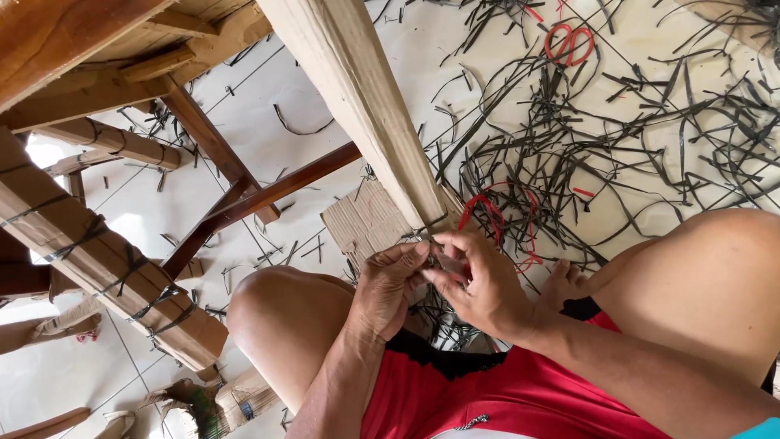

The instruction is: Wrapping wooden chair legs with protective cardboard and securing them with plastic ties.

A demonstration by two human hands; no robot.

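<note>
Pinching a dark strip [435, 258] between both hands, we are working at the lower end of a cardboard-wrapped wooden leg [370, 106] that is slanting from the top of the view down toward our lap. Our left hand [388, 291] is closing its grip on the strip from the left, thumb and fingers together on it; our right hand [479, 284] is meeting it from the right, fingertips clamped on the same strip, so the two hands are touching. The strip is lying right at the leg's end, just above both grips and equally near to each; the leg's long axis is running away from us, up and to the left. A red cord [496, 215] is looping just beside the right hand, on the floor. We are sitting on the tiled floor [268, 130] with knees apart, red shorts [487, 390] showing. Loose dark strips [617, 122] are lying scattered over the floor beyond, with red-handled scissors [569, 42] well apart at the top. Another wrapped furniture piece [97, 260], already bound with dark strips, is lying at the left.
</note>
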